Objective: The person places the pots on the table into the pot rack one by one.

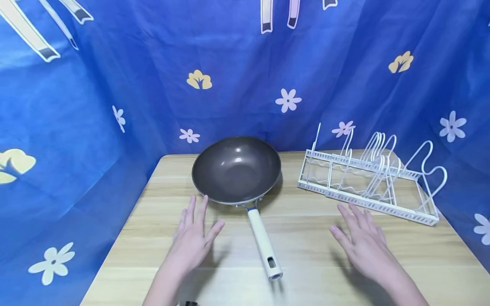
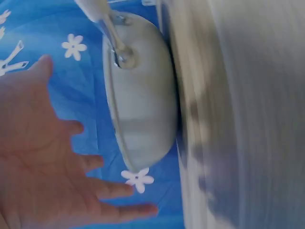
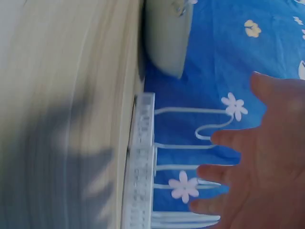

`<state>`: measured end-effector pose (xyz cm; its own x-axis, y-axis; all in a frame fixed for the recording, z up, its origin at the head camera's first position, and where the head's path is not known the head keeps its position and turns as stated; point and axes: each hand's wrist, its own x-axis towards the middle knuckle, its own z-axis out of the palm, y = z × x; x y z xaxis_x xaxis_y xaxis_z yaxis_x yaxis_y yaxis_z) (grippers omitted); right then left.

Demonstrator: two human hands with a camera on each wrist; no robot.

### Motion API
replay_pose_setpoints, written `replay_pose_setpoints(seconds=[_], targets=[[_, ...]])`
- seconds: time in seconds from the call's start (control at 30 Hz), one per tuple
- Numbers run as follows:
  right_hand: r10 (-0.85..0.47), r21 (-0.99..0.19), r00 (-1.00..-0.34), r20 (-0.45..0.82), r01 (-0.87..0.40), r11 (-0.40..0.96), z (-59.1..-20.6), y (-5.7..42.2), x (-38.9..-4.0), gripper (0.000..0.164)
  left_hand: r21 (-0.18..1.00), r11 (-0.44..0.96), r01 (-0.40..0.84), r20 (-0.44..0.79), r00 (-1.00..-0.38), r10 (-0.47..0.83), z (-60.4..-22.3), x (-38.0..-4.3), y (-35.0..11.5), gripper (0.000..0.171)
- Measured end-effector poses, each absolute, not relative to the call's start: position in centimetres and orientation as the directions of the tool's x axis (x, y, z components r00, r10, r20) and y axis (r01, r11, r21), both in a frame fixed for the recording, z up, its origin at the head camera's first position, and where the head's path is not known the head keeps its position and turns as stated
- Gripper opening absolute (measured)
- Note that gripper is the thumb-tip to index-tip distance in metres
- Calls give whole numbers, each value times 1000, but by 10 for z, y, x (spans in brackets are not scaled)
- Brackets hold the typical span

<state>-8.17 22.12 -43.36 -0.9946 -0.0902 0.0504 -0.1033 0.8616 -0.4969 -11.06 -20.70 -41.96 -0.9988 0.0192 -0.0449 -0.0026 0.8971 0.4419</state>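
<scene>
A dark-lined wok [image 1: 237, 170] stands upright on the wooden table, its white handle [image 1: 264, 244] pointing toward the front. My left hand [image 1: 193, 240] hovers left of that handle, fingers spread, just in front of the wok's near rim and holding nothing. In the left wrist view the pale outside of the wok [image 2: 143, 95] shows beyond the spread fingers. To the right, a white wire rack [image 1: 367, 182] with several upright loops sits on the table. My right hand [image 1: 361, 246] is held over the table in front of the rack, fingers extended, with nothing in it.
The wooden table [image 1: 302, 255] spreads under both hands. A blue curtain [image 1: 237, 110] with flowers and trees hangs close behind the wok and rack and along both sides. A small black object [image 1: 190, 303] shows at the bottom edge by the left wrist.
</scene>
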Motion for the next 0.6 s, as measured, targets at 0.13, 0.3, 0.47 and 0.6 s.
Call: replay_pose_setpoints(seconds=[0.13, 0.3, 0.47, 0.6], targets=[[-156, -617, -987, 50, -153, 772, -432, 210, -81, 66, 643, 765, 38, -4, -999, 52, -420, -111, -203, 79], [-217, -715, -976, -10, -145, 684, -429, 189, -83, 62, 861, 506, -52, -128, -985, 116, -424, -113, -193, 68], [-263, -743, -964, -42, -147, 654, -427, 170, -86, 60, 942, 293, -163, -222, -958, 180, -433, -118, -181, 63], [-299, -751, -953, -52, -160, 641, -424, 157, -90, 61, 957, 223, -184, -237, -941, 242, -438, -122, -172, 63]])
